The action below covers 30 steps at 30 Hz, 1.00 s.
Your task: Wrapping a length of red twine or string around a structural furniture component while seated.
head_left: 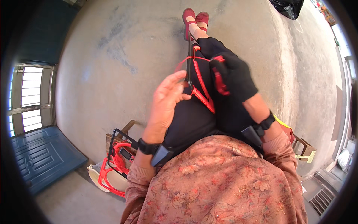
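A narrow black frame (189, 67) rests along my black-trousered thighs, with a red plaited band (203, 100) running along and across it. My bare left hand (167, 98) is closed at the frame's left side, its thumb and fingers around the near end of the black bar. My right hand (235, 74), in a black glove, is closed above the right thigh. From its fingertips a thin red cord (192, 57) arcs left over the frame toward my left fingers. Red patches show at the glove's fingers; whether glove coating or a held thing, I cannot tell. Both hands are slightly blurred.
At my left, another black frame (112, 151) with red strips lies with a small dark device (126, 154) over a pale container (96, 175). A blue panelled door (48, 158) stands far left. Behind my right arm is a wooden piece (304, 149). A black bag (289, 8) lies far right.
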### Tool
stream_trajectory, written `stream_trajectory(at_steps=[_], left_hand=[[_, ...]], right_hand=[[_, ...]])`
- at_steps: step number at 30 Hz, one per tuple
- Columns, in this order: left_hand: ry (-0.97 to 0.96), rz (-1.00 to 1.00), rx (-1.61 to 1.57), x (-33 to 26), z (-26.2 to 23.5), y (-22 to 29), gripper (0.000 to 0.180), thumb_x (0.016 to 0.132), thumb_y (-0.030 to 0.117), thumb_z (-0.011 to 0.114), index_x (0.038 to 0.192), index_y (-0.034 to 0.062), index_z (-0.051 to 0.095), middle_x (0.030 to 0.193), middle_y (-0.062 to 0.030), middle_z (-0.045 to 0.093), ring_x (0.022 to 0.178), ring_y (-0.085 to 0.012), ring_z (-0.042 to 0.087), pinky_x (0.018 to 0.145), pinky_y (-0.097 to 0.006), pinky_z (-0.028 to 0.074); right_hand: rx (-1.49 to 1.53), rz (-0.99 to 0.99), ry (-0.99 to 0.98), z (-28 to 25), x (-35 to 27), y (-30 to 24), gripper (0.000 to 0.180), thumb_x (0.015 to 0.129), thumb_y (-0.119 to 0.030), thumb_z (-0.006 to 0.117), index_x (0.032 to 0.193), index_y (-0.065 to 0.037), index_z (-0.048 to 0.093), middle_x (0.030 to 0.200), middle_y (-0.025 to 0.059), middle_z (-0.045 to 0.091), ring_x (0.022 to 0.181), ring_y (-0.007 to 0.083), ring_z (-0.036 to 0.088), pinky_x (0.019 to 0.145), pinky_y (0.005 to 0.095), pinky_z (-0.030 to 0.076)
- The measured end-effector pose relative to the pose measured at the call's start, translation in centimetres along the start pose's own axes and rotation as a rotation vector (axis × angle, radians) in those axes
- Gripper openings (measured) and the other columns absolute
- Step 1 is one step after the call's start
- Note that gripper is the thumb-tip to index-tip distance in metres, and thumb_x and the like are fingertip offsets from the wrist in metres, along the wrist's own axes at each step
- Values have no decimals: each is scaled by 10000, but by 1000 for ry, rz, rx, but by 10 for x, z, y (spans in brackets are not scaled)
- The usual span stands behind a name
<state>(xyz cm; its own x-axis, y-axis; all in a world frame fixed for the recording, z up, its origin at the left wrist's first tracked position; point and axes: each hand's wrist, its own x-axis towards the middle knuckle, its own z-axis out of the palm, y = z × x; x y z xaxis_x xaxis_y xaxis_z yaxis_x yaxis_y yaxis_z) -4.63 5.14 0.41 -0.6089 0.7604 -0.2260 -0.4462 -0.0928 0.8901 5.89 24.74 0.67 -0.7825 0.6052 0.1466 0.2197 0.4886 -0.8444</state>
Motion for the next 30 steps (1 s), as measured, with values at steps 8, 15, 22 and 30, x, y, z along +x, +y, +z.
stream_trajectory(at_steps=[8, 15, 22, 30], left_hand=[[-15, -93, 302, 6, -14, -40, 323, 944, 114, 579, 1246, 10, 530, 1036, -32, 653, 854, -98, 628, 690, -257, 537], [228, -90, -497, -35, -38, 47, 181, 959, 257, 527, 965, 86, 585, 925, -55, 627, 795, -192, 631, 650, -286, 493], [-179, 405, -467, -103, -43, 117, 338, 987, 240, 524, 713, 113, 372, 652, 0, 404, 600, -120, 414, 530, -281, 354], [345, 30, 212, -57, -73, 35, 147, 925, 150, 608, 1007, 28, 610, 864, -29, 631, 790, -115, 586, 697, -255, 474]], right_hand=[[621, 336, -287, 23, -19, -15, 280, 916, -243, 609, 1101, -33, 609, 875, 83, 666, 798, 150, 633, 723, 287, 495], [32, -167, 24, 0, -8, -24, 397, 846, -262, 681, 1160, -38, 588, 974, 132, 665, 943, 211, 635, 856, 334, 488], [-181, -795, -518, 28, -8, -60, 219, 841, -201, 668, 980, -32, 660, 918, 95, 664, 940, 189, 628, 836, 341, 483], [839, 333, -706, -45, -59, -64, 141, 915, -122, 590, 898, 3, 654, 801, 33, 655, 764, 84, 598, 686, 251, 475]])
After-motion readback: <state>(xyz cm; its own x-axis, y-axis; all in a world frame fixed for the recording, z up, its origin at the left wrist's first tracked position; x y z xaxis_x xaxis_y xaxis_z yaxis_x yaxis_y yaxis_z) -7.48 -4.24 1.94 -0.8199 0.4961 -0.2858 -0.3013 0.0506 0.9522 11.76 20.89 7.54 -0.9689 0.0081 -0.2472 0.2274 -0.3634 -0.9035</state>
